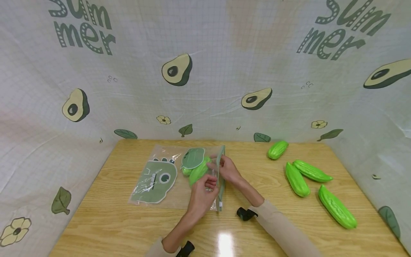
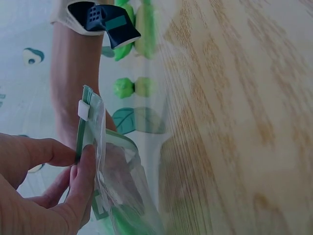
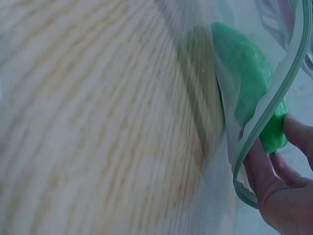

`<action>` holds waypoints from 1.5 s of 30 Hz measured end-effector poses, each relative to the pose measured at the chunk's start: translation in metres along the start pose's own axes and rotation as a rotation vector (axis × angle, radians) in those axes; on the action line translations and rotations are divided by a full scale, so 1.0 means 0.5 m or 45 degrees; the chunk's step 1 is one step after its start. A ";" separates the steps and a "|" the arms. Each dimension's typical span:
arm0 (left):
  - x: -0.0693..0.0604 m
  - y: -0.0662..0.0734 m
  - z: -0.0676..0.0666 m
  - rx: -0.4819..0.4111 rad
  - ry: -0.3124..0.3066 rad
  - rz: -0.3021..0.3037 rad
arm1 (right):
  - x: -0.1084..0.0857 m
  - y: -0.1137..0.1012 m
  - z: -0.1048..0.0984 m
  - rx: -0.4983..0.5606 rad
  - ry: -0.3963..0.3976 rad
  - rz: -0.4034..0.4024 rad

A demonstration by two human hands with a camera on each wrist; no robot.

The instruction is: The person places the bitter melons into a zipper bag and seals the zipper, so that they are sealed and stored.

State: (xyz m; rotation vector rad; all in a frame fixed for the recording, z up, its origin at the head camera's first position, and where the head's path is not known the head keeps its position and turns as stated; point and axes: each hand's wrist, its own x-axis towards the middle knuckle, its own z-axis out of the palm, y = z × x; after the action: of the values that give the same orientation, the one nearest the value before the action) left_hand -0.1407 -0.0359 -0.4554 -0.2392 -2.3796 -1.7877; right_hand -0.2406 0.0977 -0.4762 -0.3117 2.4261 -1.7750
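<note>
We see a pale avocado-print cloth (image 1: 208, 43) rising behind the clear bag (image 1: 179, 194) and along its left and right sides, and a wooden tabletop (image 1: 128, 228) under it. The bag lies flat at its printed end, its green-edged mouth raised and parted on the right. At the near part of that mouth, our left hand (image 1: 205, 187) has its grip pinched on the edge. Our right hand (image 1: 228, 170) reaches into the mouth from the right, thumb and fingers gripping the end of a green gourd (image 3: 275, 131), most of which sits inside the bag. Well to the right of the bag lie four loose gourds (image 1: 297, 179). A small white slider (image 2: 83, 110) sits at the bag's near corner.
</note>
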 end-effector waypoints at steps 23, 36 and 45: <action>-0.003 -0.001 0.001 0.012 0.007 -0.014 | 0.003 -0.005 0.002 -0.051 -0.021 0.025; -0.003 -0.002 0.003 -0.001 0.021 0.012 | 0.008 0.000 0.009 -0.077 -0.038 -0.055; -0.003 -0.001 0.002 -0.005 0.007 -0.006 | 0.009 0.000 0.013 -0.078 -0.068 -0.087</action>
State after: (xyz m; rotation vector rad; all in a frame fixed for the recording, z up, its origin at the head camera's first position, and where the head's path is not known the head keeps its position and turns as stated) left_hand -0.1395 -0.0350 -0.4565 -0.2285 -2.3751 -1.7932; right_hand -0.2436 0.0908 -0.4781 -0.4481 2.4639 -1.6983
